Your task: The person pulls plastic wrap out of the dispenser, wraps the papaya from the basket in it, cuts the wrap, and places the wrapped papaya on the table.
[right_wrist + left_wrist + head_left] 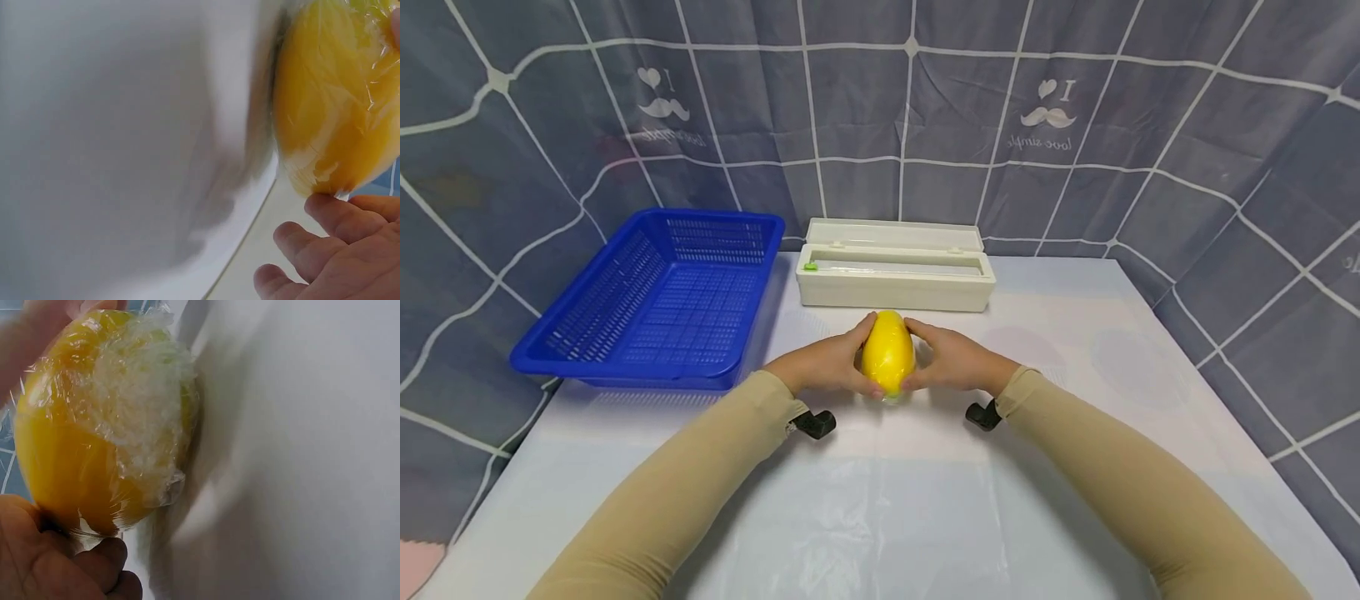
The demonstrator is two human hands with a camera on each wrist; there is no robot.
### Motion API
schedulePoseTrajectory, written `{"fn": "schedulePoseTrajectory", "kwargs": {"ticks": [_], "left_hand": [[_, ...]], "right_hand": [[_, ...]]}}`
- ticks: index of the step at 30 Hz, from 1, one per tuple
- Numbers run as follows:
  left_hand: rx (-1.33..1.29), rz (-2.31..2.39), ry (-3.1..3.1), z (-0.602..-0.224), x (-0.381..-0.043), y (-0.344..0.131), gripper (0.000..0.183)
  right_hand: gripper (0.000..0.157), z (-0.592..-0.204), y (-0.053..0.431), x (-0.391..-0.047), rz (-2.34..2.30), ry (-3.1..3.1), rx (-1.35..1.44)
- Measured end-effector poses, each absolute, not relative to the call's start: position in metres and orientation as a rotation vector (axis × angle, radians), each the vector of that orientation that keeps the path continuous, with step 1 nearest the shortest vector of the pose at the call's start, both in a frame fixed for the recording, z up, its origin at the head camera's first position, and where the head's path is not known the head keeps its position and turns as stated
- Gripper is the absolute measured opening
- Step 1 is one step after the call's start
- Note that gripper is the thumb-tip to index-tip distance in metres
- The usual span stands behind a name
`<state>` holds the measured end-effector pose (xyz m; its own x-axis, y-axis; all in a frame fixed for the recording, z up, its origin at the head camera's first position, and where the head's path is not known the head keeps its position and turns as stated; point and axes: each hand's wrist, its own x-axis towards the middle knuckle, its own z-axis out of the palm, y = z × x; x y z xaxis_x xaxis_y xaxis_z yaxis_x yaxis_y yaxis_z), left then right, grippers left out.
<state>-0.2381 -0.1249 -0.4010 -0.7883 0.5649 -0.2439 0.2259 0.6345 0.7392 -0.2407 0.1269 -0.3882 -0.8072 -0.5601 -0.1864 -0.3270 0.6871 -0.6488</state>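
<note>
A yellow oval fruit, greenish at its near end, is wrapped in clear plastic film. My left hand holds its left side, fingers at the far end and thumb at the near end. From the right, my right hand holds it in the same way. Crumpled film bunches over one side in the left wrist view. The right wrist view shows an index fingertip against one end of the fruit, with other fingers spread off it. Whether the fruit rests on the table cannot be told.
Behind the hands stands a white film dispenser box, lid raised, with a green slider at its left. A blue plastic basket sits at the left. The table has a white cover; a grey checked curtain hangs around it.
</note>
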Motion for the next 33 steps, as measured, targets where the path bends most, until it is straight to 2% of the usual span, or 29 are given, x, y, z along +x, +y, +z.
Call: {"fn": "schedulePoseTrajectory", "kwargs": {"ticks": [5,11,17,21,26,33], "left_hand": [[0.596,1.006,2.409,-0.403,-0.239,-0.129,0.119],[0.618,1.061,2.393,-0.405,-0.242,-0.137,0.130],[0.633,1.047,2.380,-0.406,-0.243,-0.137,0.139],[0.659,1.029,2.406,-0.409,-0.240,-0.130,0.138],[0.666,0.986,2.452,-0.413,-0.238,-0.119,0.127],[0.676,1.013,2.443,-0.415,-0.238,-0.113,0.136]], "right_hand": [[0.111,-0.390,0.130,-0.240,-0.879,2.514,-0.670],[0.118,-0.394,0.125,-0.241,-0.853,2.476,-0.681],[0.110,-0.393,0.123,-0.240,-0.897,2.484,-0.731],[0.107,-0.387,0.130,-0.240,-0.883,2.533,-0.710],[0.106,-0.384,0.141,-0.243,-0.824,2.526,-0.691],[0.114,-0.392,0.147,-0.241,-0.839,2.498,-0.678]]}}
